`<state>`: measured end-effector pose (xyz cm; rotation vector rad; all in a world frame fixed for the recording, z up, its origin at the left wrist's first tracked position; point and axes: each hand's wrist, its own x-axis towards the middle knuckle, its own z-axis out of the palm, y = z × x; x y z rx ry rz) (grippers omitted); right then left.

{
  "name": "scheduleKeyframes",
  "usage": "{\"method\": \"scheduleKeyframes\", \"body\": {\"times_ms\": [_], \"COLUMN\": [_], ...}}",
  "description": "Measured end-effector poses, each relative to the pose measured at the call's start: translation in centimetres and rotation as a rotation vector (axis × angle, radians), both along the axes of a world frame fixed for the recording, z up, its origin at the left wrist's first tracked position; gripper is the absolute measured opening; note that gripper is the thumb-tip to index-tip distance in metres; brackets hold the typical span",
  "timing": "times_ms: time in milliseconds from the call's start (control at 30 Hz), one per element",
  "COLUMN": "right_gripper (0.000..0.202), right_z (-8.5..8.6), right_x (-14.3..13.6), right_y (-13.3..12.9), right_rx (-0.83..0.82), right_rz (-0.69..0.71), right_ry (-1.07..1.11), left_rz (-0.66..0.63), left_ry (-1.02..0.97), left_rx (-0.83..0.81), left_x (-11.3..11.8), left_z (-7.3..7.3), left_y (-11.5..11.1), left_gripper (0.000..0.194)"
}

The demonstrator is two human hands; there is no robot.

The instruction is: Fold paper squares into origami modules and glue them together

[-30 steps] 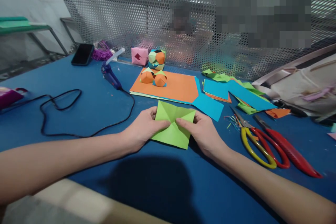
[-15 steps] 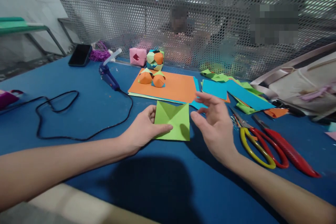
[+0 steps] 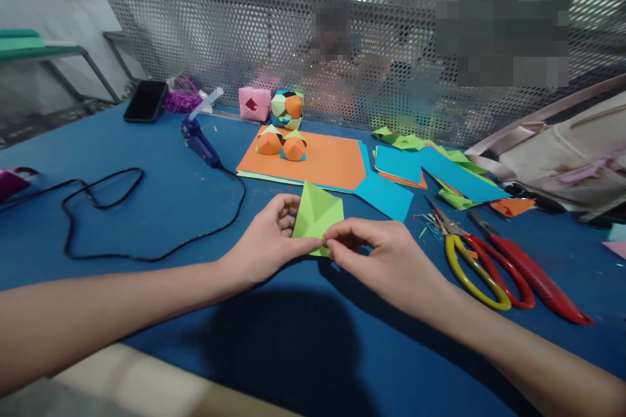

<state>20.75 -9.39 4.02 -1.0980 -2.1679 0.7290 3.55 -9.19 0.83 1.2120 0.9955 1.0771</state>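
Observation:
A creased square of green paper (image 3: 320, 212) is held up above the blue table, tilted, with fold lines running to its middle. My left hand (image 3: 267, 238) grips its left side, the thumb across the front and the fingers behind. At the lower right corner, my right hand (image 3: 376, 251) pinches the paper between thumb and fingertips. Beyond the hands lie an orange paper sheet stack (image 3: 327, 156) and a blue paper piece (image 3: 386, 195). Two small folded orange-and-green paper shapes (image 3: 294, 146) rest on the stack.
Scissors (image 3: 476, 273) and a red-handled cutter (image 3: 542, 280) lie at right, near blue strips (image 3: 460, 176). A blue glue gun (image 3: 200, 143) with its black cord (image 3: 147, 255) is at left. A phone (image 3: 145, 101), pink paper cube (image 3: 255, 103) and multicoloured paper ball (image 3: 287, 109) stand at the back.
My right hand has moved left and down, from open beside the paper to pinching its lower right corner. The green paper has tilted and turned slightly.

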Motion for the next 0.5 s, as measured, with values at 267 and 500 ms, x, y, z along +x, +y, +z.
{"method": "scheduleKeyframes", "body": {"times_ms": [267, 500], "right_gripper": [0.015, 0.017], "right_z": [-0.6, -1.8], "right_x": [0.1, -0.1], "right_y": [0.0, -0.3], "right_rx": [0.051, 0.336], "right_rz": [0.045, 0.097], "right_ry": [-0.066, -0.225], "left_rz": [-0.036, 0.002], "left_ry": [0.022, 0.117], "left_rx": [0.052, 0.172], "left_x": [0.2, 0.4], "left_z": [-0.3, -0.5], "left_y": [-0.4, -0.9], "left_gripper": [0.048, 0.053]}}
